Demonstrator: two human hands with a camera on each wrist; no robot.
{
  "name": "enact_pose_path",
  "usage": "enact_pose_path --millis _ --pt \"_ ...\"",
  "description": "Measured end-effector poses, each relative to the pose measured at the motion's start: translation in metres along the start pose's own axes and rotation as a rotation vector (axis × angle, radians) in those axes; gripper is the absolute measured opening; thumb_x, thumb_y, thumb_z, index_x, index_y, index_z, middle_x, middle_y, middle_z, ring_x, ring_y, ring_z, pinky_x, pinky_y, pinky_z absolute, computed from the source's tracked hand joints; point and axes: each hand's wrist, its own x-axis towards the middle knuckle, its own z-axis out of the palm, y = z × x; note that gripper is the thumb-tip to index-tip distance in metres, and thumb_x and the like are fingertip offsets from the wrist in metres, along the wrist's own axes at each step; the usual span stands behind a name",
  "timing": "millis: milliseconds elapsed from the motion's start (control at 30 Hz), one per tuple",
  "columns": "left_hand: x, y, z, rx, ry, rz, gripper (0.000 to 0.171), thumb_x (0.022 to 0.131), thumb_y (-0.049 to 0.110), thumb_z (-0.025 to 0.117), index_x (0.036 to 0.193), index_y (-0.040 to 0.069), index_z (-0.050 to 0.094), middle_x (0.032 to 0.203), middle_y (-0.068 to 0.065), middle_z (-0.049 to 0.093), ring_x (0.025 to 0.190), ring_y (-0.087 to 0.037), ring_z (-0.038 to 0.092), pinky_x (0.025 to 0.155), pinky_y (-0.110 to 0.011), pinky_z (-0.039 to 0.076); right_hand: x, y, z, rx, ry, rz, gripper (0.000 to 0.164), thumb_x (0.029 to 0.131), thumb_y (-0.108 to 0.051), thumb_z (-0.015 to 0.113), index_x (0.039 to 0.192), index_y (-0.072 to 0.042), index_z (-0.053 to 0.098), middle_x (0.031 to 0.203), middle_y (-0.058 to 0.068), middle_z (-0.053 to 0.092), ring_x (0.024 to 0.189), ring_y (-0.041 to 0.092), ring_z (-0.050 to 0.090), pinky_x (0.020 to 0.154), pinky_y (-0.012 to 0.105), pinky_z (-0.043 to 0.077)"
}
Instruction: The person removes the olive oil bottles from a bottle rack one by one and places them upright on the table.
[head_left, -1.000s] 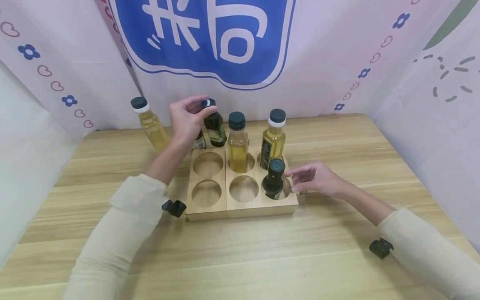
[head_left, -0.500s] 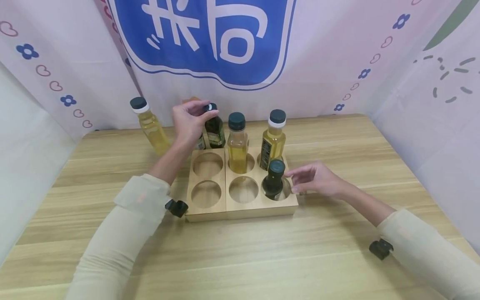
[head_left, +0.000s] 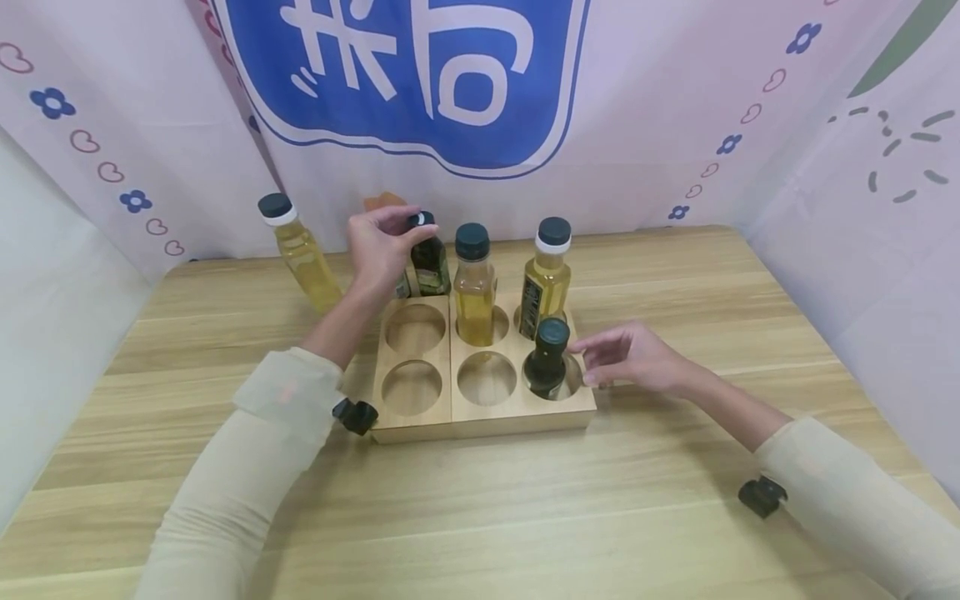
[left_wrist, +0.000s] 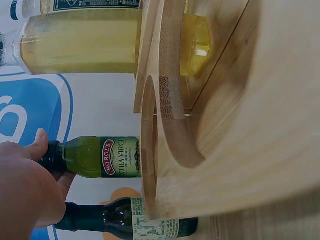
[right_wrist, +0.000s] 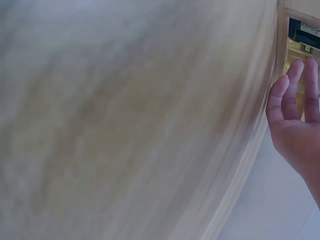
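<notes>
My left hand (head_left: 375, 250) pinches the dark cap of a green Borges olive oil bottle (left_wrist: 85, 156), fingers and thumb on either side. The bottle stands upright just behind the wooden rack (head_left: 412, 429), at its back left. Beside it is a second dark bottle (left_wrist: 117, 217), mostly hidden by the hand in the head view. At the rack's right edge, my right hand (head_left: 633, 360) lies with relaxed fingers, fingertips close to a dark-capped bottle (head_left: 545, 371) in the front right hole. It grips nothing.
Two yellow oil bottles, one middle (head_left: 476, 300) and one right (head_left: 547, 287), occupy the rack's back row. Another yellow oil bottle (head_left: 303, 258) stands on the table at the left. A printed cloth (head_left: 637, 125) hangs behind the table (head_left: 480, 517).
My left hand has come down slightly and a little to the right, with the olive oil bottle lowering behind the rack. An orange patch behind that hand has come into sight. My right hand stays put.
</notes>
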Motion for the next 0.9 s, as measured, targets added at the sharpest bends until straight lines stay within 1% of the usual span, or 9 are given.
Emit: enact_pose_path --millis 267,467,600,733,900 --pt "-0.0004 0.001 -0.0003 0.044 -0.013 -0.03 0.036 0.084 0.007 0.087 0.117 -0.001 0.076 0.12 -0.017 0.074 0.113 -0.023 0.072 0.095 -0.026 0.058 0.0 -0.0007 0.0004 -0.005 -0.002 0.012 0.049 0.082 0.008 0.079 0.127 0.015 0.062 0.091 0.009 0.077 0.076 0.014 0.071 0.068 0.028 0.062" --pt "-0.0007 -0.0006 -0.0008 0.112 -0.039 -0.039 0.037 0.084 0.01 0.087 0.118 0.0 0.076 0.121 -0.018 0.074 0.113 -0.025 0.072 0.095 -0.028 0.059 -0.0003 -0.001 0.0009 -0.01 0.001 0.021 0.048 0.082 0.008 0.079 0.127 0.014 0.063 0.092 0.014 0.077 0.076 0.014 0.071 0.068 0.029 0.063" --pt "-0.0002 -0.0017 -0.0019 0.149 -0.039 -0.041 0.037 0.084 0.012 0.088 0.117 0.0 0.077 0.121 -0.018 0.074 0.113 -0.026 0.072 0.095 -0.03 0.059 -0.0005 -0.0011 0.0013 -0.013 -0.001 0.022 0.048 0.082 0.008 0.079 0.127 0.014 0.063 0.093 0.015 0.076 0.076 0.014 0.071 0.068 0.029 0.063" --pt "0.0001 -0.0007 -0.0024 0.16 -0.036 -0.038 0.036 0.085 0.012 0.087 0.117 0.0 0.077 0.12 -0.018 0.074 0.112 -0.025 0.072 0.094 -0.029 0.059 -0.0009 -0.0015 0.0012 -0.019 0.003 0.015 0.048 0.082 0.008 0.079 0.126 0.015 0.062 0.093 0.016 0.076 0.077 0.014 0.071 0.068 0.029 0.063" --pt "-0.0001 0.0003 -0.0028 0.135 -0.039 -0.035 0.036 0.085 0.01 0.086 0.117 -0.002 0.076 0.12 -0.019 0.074 0.113 -0.025 0.072 0.094 -0.028 0.059 -0.0016 -0.0029 0.0007 -0.018 0.012 0.031 0.046 0.083 0.008 0.079 0.125 0.016 0.063 0.094 0.018 0.076 0.079 0.014 0.071 0.069 0.028 0.062"
